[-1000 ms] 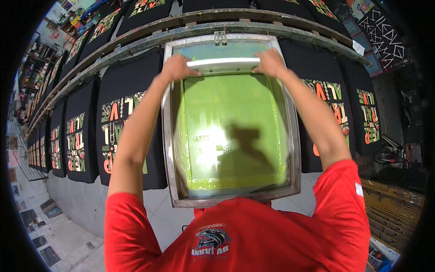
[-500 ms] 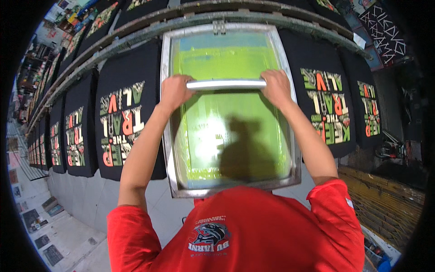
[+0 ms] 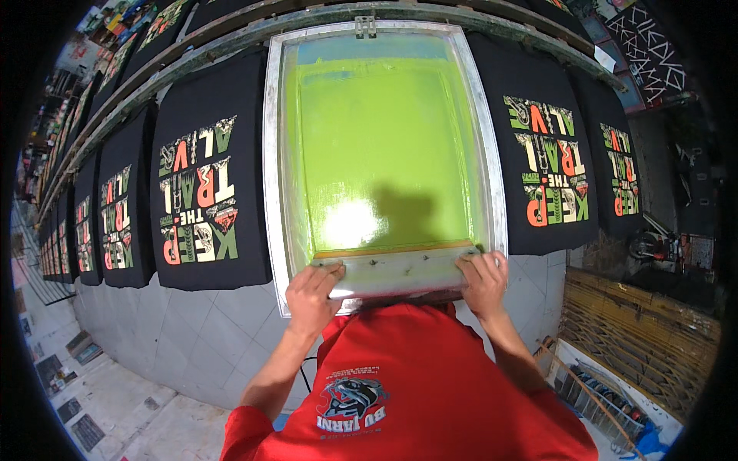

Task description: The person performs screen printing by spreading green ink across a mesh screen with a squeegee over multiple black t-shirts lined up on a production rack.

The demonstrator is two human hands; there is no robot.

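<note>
Squeegee: the wide, silvery squeegee (image 3: pixel 400 272) lies crosswise at the near end of the screen, close to the person's body, tilted so its broad face shows, with a thin orange-brown edge along its far side.
Left hand: the left hand (image 3: pixel 313 300) has its fingers clamped on the squeegee's left end, curled over the face; the thumb's exact place cannot be told.
Right hand: the right hand (image 3: pixel 486 284) grips the opposite end, fingers bent and clamped over it, near the frame's right side.
Screen frame: a pale metal frame (image 3: pixel 272 165) surrounds the mesh, its long sides running away from the person.
Mesh: the mesh (image 3: pixel 377 138) is bright lime green beyond the squeegee, with a bluish strip at the far end, a white glare spot and a dark shadow (image 3: pixel 411 219) toward the near end.
Hinge: a small metal hinge (image 3: pixel 365 28) sits at the middle of the frame's far edge, by the long rail (image 3: pixel 207 51).
Black shirts: black shirts (image 3: pixel 204 96) with orange, green and cream block lettering lie in rows on both sides of the frame.
Floor: grey tiles (image 3: pixel 207 330) show below the shirts.
</note>
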